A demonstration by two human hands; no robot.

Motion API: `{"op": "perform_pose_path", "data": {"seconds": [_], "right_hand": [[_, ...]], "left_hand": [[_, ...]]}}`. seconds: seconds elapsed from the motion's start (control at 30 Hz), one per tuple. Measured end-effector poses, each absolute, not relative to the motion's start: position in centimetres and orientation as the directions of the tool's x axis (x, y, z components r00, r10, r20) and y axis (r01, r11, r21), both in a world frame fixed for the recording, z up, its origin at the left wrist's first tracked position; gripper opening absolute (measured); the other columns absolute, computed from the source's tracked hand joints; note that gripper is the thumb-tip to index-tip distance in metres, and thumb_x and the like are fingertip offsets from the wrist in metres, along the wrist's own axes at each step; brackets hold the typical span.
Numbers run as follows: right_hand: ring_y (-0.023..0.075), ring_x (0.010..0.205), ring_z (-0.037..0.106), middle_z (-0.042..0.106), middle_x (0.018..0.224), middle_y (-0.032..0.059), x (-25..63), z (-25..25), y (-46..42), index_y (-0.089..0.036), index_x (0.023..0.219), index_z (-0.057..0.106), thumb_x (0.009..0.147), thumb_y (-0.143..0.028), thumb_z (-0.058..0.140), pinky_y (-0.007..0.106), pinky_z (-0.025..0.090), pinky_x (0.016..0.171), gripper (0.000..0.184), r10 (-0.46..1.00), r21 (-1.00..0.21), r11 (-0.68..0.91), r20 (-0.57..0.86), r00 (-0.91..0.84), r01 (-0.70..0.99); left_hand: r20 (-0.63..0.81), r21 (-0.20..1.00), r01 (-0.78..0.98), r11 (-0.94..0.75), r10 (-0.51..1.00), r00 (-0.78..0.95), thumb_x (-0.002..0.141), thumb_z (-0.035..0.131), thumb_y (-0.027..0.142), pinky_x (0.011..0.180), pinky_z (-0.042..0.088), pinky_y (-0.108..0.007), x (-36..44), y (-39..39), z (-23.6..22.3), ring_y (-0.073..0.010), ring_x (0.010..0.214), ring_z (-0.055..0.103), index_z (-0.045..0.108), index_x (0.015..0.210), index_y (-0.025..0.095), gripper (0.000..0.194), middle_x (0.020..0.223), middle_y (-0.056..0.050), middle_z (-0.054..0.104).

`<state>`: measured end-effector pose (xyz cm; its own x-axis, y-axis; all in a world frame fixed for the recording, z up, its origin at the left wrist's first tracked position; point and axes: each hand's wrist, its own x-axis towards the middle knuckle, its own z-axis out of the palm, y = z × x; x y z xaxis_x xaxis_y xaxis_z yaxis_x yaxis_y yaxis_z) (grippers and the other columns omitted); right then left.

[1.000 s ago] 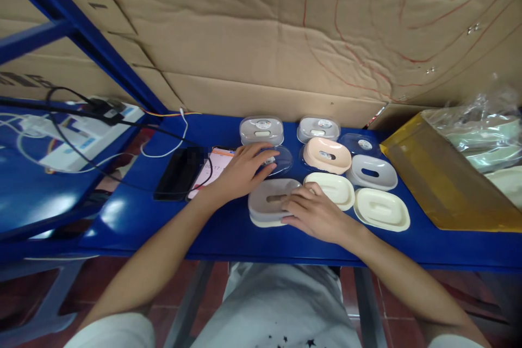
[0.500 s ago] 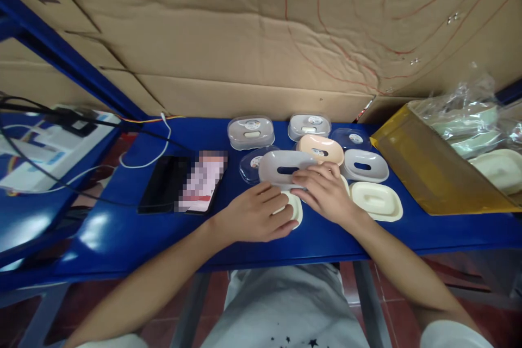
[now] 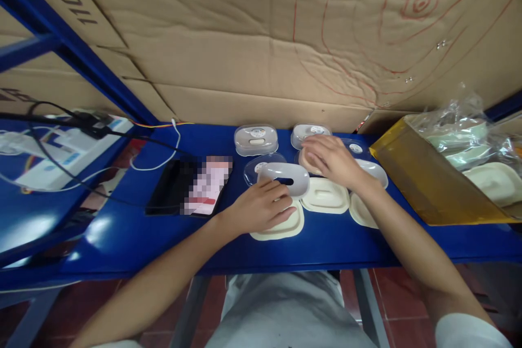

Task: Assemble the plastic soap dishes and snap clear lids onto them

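Note:
My left hand [image 3: 265,206] has its fingers curled at the near rim of a grey oval soap dish [image 3: 299,173] with a slot in its middle. The dish tilts toward me. Under that hand lies a cream base tray [image 3: 294,224]. My right hand [image 3: 332,160] reaches farther back, its fingers bent over a peach soap dish [image 3: 306,163] and largely covering it. Between the hands a second cream tray [image 3: 326,196] lies flat. A third cream tray [image 3: 361,213] and another grey dish [image 3: 377,172] are partly hidden by my right wrist.
Two closed grey soap boxes [image 3: 256,141] stand at the back. Clear lids [image 3: 253,171] lie nearby. On the left are a phone [image 3: 207,185], a dark case [image 3: 165,185], cables and a power strip [image 3: 77,152]. An open carton [image 3: 408,174] with wrapped pieces sits right; cardboard [image 3: 224,38] walls the back.
My right hand has left the grey soap dish and moved back onto the peach one. The grey dish stays by my left hand, and the middle cream tray is now uncovered.

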<state>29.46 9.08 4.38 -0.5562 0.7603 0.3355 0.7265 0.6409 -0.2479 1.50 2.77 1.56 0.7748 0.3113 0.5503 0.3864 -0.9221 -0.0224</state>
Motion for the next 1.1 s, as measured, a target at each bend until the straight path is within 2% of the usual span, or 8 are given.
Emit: {"op": "perform_pose_path", "data": {"seconds": [0.1,0.2,0.33,0.47,0.6,0.9,1.0,1.1], "right_hand": [[0.0391,0.141,0.059,0.067,0.151,0.0175,30.5,4.3,13.2,-0.02,0.144,0.065,0.109,-0.04,0.05,0.06,0.043,0.116,0.043,0.857,-0.247,0.509,0.234,-0.46,0.824],[0.0435,0.138,0.058,0.066,0.147,0.0229,31.0,3.2,15.4,-0.018,0.144,0.063,0.106,-0.05,0.055,0.064,0.042,0.113,0.051,0.893,-0.252,0.441,0.218,-0.394,0.861],[0.0399,0.131,0.061,0.067,0.137,0.017,31.5,2.7,16.3,-0.024,0.134,0.068,0.101,-0.058,0.064,0.063,0.044,0.113,0.048,0.897,-0.278,0.44,0.176,-0.405,0.854],[0.0377,0.132,0.064,0.066,0.137,0.014,32.4,3.7,17.3,-0.027,0.135,0.068,0.091,-0.061,0.077,0.065,0.046,0.115,0.056,0.881,-0.339,0.467,0.102,-0.461,0.817],[0.0329,0.134,0.066,0.066,0.145,0.0153,32.9,3.7,18.4,-0.023,0.146,0.062,0.087,-0.058,0.083,0.053,0.054,0.113,0.072,0.862,-0.412,0.482,0.064,-0.503,0.773],[0.0351,0.137,0.066,0.063,0.153,0.0221,31.7,2.0,18.2,-0.017,0.157,0.052,0.091,-0.055,0.082,0.054,0.053,0.116,0.082,0.878,-0.431,0.467,0.121,-0.463,0.772],[0.0338,0.137,0.066,0.063,0.154,0.0212,31.4,1.8,18.0,-0.019,0.158,0.051,0.09,-0.054,0.084,0.052,0.053,0.116,0.084,0.869,-0.419,0.486,0.132,-0.478,0.767],[0.033,0.138,0.066,0.063,0.154,0.0199,31.2,1.8,17.8,-0.021,0.158,0.052,0.085,-0.052,0.089,0.051,0.054,0.115,0.087,0.858,-0.413,0.505,0.147,-0.491,0.758]], "left_hand": [[0.54,-0.025,0.375,-0.927,0.303,0.785,0.111,0.06,0.03,0.081,0.049,-0.036,1.7,2.6,1.5,-0.0204,0.081,0.063,0.07,0.089,0.018,0.026,0.09,-0.005,0.069],[0.51,0.02,0.326,-0.945,0.291,0.809,0.107,0.065,0.042,0.087,0.047,-0.039,2.0,1.8,1.7,-0.023,0.09,0.065,0.072,0.095,0.018,0.027,0.098,-0.007,0.071],[0.421,0.071,0.234,-0.97,0.241,0.875,0.099,0.07,0.055,0.096,0.045,-0.042,2.5,0.6,1.4,-0.0268,0.102,0.066,0.074,0.104,0.018,0.038,0.115,-0.01,0.074],[0.358,0.051,0.212,-0.976,0.216,0.908,0.096,0.076,0.057,0.108,0.041,-0.045,2.8,-0.1,0.7,-0.0296,0.119,0.065,0.075,0.121,0.019,0.046,0.136,-0.012,0.071],[0.325,0.004,0.237,-0.971,0.226,0.918,0.095,0.078,0.058,0.117,0.037,-0.047,2.8,-0.2,0.5,-0.032,0.132,0.059,0.072,0.134,0.022,0.054,0.155,-0.013,0.064],[0.328,-0.108,0.256,-0.96,0.209,0.921,0.1,0.075,0.051,0.123,0.036,-0.052,2.7,0.3,0.4,-0.0323,0.137,0.059,0.07,0.138,0.021,0.049,0.162,-0.014,0.058],[0.334,-0.101,0.334,-0.937,0.284,0.899,0.102,0.072,0.056,0.129,0.031,-0.057,1.3,-0.4,0.6,-0.0351,0.147,0.053,0.068,0.144,0.023,0.054,0.164,-0.015,0.056],[0.334,-0.005,0.478,-0.878,0.449,0.829,0.1,0.072,0.063,0.131,0.021,-0.068,-0.5,-1.1,0.5,-0.0404,0.155,0.045,0.062,0.154,0.031,0.064,0.169,-0.015,0.05]]}}
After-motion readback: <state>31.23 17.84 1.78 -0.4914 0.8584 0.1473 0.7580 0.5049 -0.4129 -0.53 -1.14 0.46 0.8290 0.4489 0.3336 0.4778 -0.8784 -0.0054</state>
